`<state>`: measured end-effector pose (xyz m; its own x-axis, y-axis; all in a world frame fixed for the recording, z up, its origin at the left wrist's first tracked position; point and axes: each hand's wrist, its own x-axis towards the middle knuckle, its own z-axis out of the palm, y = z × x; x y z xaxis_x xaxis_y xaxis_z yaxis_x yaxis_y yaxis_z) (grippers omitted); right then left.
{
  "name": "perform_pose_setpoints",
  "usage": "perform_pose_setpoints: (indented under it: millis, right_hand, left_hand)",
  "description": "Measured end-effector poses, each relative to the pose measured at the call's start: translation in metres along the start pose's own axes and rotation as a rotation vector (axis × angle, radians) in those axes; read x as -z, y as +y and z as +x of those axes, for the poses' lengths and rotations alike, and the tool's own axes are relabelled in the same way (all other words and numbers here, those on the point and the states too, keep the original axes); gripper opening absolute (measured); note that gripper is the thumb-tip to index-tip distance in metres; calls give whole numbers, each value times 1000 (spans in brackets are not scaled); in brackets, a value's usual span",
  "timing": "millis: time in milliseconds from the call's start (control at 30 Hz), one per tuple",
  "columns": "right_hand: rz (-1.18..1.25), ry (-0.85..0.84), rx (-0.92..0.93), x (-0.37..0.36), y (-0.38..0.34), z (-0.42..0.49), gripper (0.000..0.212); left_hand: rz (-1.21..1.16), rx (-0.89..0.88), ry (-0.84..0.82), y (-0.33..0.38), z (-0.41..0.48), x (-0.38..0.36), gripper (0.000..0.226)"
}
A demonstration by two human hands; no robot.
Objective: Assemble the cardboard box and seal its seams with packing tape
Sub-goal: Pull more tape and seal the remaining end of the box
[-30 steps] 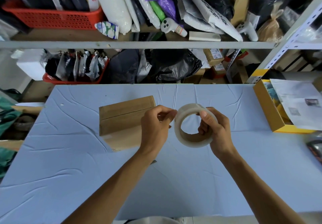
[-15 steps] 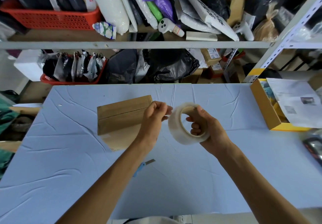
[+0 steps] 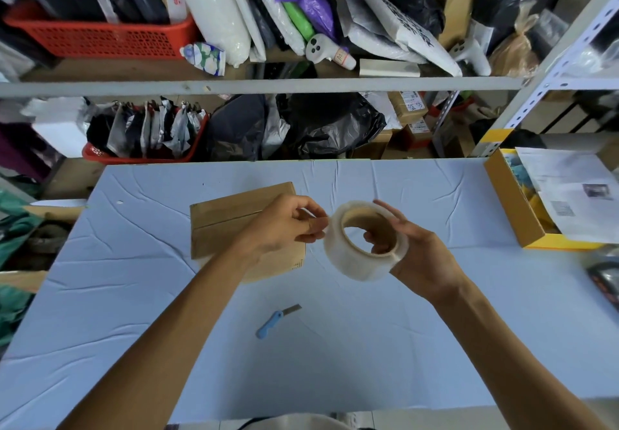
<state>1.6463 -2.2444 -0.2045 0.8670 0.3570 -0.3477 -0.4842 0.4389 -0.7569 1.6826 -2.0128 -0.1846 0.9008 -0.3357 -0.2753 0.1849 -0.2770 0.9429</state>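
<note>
A brown cardboard box [image 3: 231, 218] stands on the pale blue table [image 3: 335, 362], its top flaps folded shut, partly hidden behind my left hand. In front of it, above the table, my right hand [image 3: 418, 252] holds a roll of clear packing tape [image 3: 363, 242] with fingers through its core. My left hand [image 3: 284, 223] pinches at the roll's left edge, thumb and fingertips together where the tape end seems to lie; the end itself is too faint to see.
A small blue-handled cutter [image 3: 276, 320] lies on the table below the roll. A yellow-edged box with papers [image 3: 516, 202] sits at the right edge. Crowded shelves [image 3: 268, 86] with red baskets and bags stand behind the table.
The roll has tilted and dropped slightly to the right, with my right fingers now through its core. My left arm has shifted, uncovering the blue cutter on the table.
</note>
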Motion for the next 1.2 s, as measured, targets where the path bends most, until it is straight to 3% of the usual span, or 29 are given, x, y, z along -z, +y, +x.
perform_pose_setpoints:
  millis: [200, 300, 400, 467, 533, 600, 700, 767, 900, 1000, 1133, 1200]
  right_hand:
    - [-65, -180, 57, -1, 2, -4, 41]
    - [-246, -238, 126, 0, -6, -10, 64]
    - [-685, -67, 246, -5, -11, -11, 43]
    - [-983, 62, 343, -10, -11, -9, 31]
    - [-1039, 62, 367, -14, -11, -8, 26]
    - [-1070, 55, 307, -21, -8, -7, 37]
    - [-1224, 225, 253, -25, 0, -5, 57]
    - [-1191, 242, 222, -32, 4, -3, 55]
    - [-904, 116, 164, -42, -4, 0, 37]
    - [-914, 120, 180, -46, -6, 4, 28]
    - [-890, 164, 184, -52, -1, 13, 37]
    - [-995, 305, 7, -49, 7, 19, 44]
  left_hand:
    - [41, 93, -8, 6, 1, 9, 7]
    - [-159, 175, -24, 8, 1, 10, 8]
    - [-390, 259, -4, 9, 3, 15, 10]
    - [-372, 292, 42, 9, 6, 16, 12]
    - [-268, 305, 114, 9, 9, 14, 15]
    - [-212, 288, 213, 9, 13, 16, 23]
    - [-228, 208, 271, 10, 19, 24, 26]
    - [-197, 169, 244, 13, 21, 26, 19]
    - [-88, 124, 272, 18, 29, 38, 16]
    - [100, 69, 363, 16, 36, 51, 16]
    - [186, 21, 487, 11, 47, 54, 14]
    - [182, -11, 567, 8, 52, 61, 16]
